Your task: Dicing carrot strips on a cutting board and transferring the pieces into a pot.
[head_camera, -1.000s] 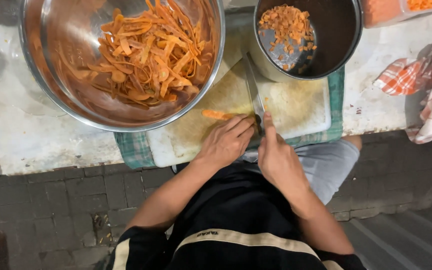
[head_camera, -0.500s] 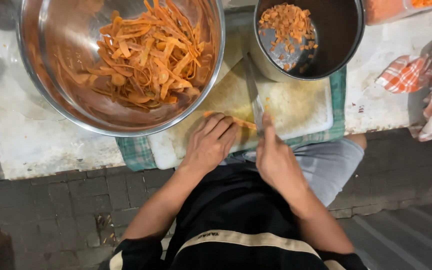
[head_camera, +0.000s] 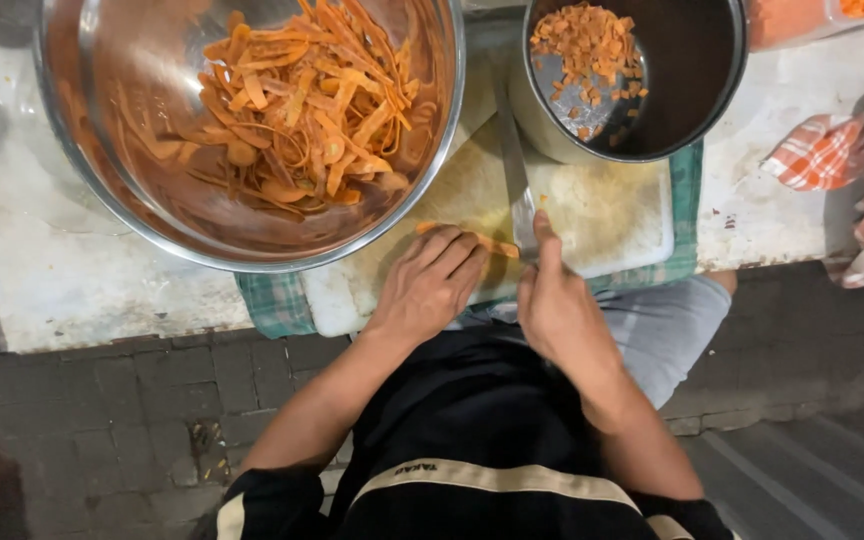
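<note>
1. The left hand (head_camera: 430, 285) lies flat on a small bundle of carrot strips (head_camera: 487, 243) near the front edge of the cutting board (head_camera: 612, 215), fingers pressing it down; the orange tips poke out toward 1 o'clock of the fingertips.
2. The right hand (head_camera: 555, 300) is clenched round the handle of a knife (head_camera: 515, 170), forefinger stretched along the spine. The blade runs toward 12 o'clock and meets the strips at their right end.
3. Done, as I judge it: a modest heap of diced carrot (head_camera: 588, 50) already sits in the steel pot (head_camera: 697, 95) at 1 o'clock of the board. It covers only part of the pot's bottom.
4. Left to do: the large steel bowl (head_camera: 102, 170) at 11 o'clock holds a full tangle of long carrot ribbons (head_camera: 302, 110), far more than the diced amount. So the dicing looks to be in its early part.
5. The board rests on a green checked cloth (head_camera: 272, 305) on the pale counter (head_camera: 72, 290); a red-checked towel (head_camera: 852, 170) lies at 3 o'clock.
</note>
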